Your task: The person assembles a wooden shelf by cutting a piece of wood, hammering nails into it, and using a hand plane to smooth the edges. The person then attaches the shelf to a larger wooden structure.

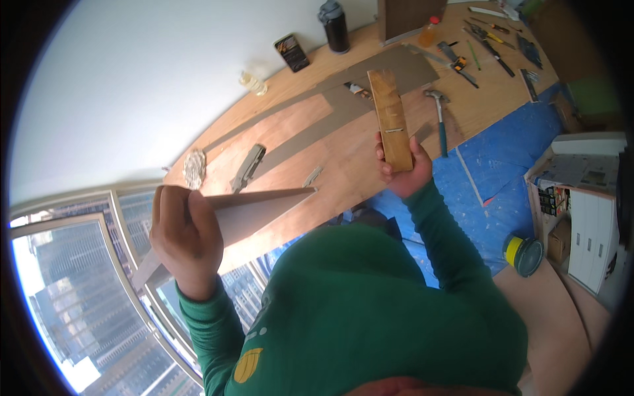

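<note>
Right hand [404,173] grips the lower end of a wooden block [391,119], its long axis running up and away from the hand. Left of the block, the left hand [185,239] clasps a cardboard sheet [254,210], its tapered end pointing toward the block.

Upright wooden block [390,119], tilted cardboard panel [254,210]

Far right: tools lie crowded on the plywood floor [290,132]; a hammer [438,112] lies just right of the wooden plank [391,119] held in the right hand [403,168].
Middle: open plywood between both hands, apart from a flat cardboard sheet [330,109].
Left: cardboard strip [251,208] in the left hand [185,237] bars the way.
Near right: tape roll [524,254] and white cabinet [588,218] narrow the blue tarp [508,152].
</note>
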### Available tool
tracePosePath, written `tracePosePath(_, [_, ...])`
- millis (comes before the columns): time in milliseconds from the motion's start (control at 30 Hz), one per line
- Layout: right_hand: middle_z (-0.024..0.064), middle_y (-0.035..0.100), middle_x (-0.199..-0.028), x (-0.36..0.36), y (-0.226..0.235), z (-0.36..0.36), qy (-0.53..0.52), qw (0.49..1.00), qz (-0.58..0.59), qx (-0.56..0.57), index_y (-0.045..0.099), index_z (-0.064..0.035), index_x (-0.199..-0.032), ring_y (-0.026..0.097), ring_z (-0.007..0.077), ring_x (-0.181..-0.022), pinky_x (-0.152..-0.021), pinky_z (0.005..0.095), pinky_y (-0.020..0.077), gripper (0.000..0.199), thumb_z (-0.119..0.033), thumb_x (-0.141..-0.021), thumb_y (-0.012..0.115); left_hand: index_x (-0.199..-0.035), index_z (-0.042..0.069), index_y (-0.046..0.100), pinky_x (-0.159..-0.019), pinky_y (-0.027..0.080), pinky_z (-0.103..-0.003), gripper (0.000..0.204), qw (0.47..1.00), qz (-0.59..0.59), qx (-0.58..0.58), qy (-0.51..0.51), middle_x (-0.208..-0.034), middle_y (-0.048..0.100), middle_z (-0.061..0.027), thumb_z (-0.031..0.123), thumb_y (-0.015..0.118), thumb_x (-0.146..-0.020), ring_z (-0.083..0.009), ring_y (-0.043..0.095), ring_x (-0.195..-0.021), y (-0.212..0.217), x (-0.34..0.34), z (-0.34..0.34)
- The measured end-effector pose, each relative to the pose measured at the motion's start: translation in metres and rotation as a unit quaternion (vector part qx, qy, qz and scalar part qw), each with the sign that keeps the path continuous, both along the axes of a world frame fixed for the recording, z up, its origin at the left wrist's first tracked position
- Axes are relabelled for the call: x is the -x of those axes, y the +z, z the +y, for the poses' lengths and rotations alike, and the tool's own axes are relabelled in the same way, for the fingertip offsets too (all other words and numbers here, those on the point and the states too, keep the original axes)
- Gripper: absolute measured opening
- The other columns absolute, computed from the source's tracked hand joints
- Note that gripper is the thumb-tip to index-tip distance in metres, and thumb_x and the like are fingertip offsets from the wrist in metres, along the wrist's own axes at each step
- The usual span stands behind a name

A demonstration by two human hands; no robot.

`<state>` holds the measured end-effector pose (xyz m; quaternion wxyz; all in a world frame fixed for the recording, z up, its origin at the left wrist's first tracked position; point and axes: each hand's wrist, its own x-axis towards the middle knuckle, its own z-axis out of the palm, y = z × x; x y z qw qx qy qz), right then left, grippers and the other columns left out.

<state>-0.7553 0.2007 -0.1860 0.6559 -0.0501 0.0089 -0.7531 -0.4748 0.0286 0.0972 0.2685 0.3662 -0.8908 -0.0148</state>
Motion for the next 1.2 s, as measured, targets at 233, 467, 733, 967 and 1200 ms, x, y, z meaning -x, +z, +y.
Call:
tracePosePath(233, [0.0209,0.057,-0.129,0.006,0.145,0.020,-0.037,0.970,0.107,0.214,0.035,-0.0033,-0.147,0.066,0.0454,-0.113,-0.094,0.0550,0.0563,0.084,-0.039,-0.088,0.083,-0.080,0.002,0.052,-0.058,0.040,-0.048,0.019,1.000,-0.004,-0.006,-0.004,-0.076,0.051,-0.0188,0.009,0.055,-0.098,-0.0415,0.052,-0.065,0.002,-0.001,0.002])
tracePosePath(467, [0.0263,0.056,-0.130,-0.004,0.231,0.050,-0.107,0.890,0.162,0.413,0.038,-0.0065,-0.137,0.062,0.0469,-0.126,-0.099,0.0556,0.0588,0.080,-0.016,-0.078,0.092,-0.081,0.001,0.048,-0.061,0.038,-0.050,0.025,1.000,-0.004,0.002,-0.028,-0.077,0.047,-0.0192,0.014,0.054,-0.101,-0.0423,0.049,-0.068,-0.005,-0.001,0.001])
tracePosePath(733, [0.0267,0.056,-0.130,-0.002,0.226,0.071,-0.196,0.822,0.223,0.486,0.037,-0.0004,-0.137,0.061,0.0455,-0.127,-0.100,0.0541,0.0587,0.087,-0.018,-0.075,0.095,-0.083,-0.001,0.046,-0.065,0.039,-0.049,0.026,0.999,-0.016,0.016,-0.029,-0.078,0.046,-0.0189,0.016,0.053,-0.102,-0.0401,0.047,-0.070,-0.008,-0.005,-0.007])
tracePosePath(967, [0.0202,0.065,-0.112,0.001,0.198,0.066,-0.263,0.851,0.220,0.399,0.033,-0.0021,-0.152,0.067,0.0306,-0.106,-0.077,0.0375,0.0589,0.107,-0.055,-0.077,0.088,-0.082,0.000,0.049,-0.064,0.039,-0.049,0.027,0.999,-0.013,0.012,-0.027,-0.078,0.048,-0.0176,0.017,0.053,-0.103,-0.0392,0.048,-0.069,-0.006,-0.002,-0.007])
tracePosePath(1200, [0.0124,0.066,-0.094,-0.003,0.222,0.048,-0.220,0.823,0.222,0.474,0.033,0.0005,-0.152,0.067,0.0197,-0.085,-0.066,0.0296,0.0535,0.110,-0.063,-0.078,0.083,-0.082,-0.001,0.050,-0.064,0.040,-0.050,0.025,0.999,-0.022,0.026,-0.016,-0.078,0.051,-0.0189,0.016,0.054,-0.101,-0.0407,0.052,-0.070,-0.009,-0.002,-0.008])
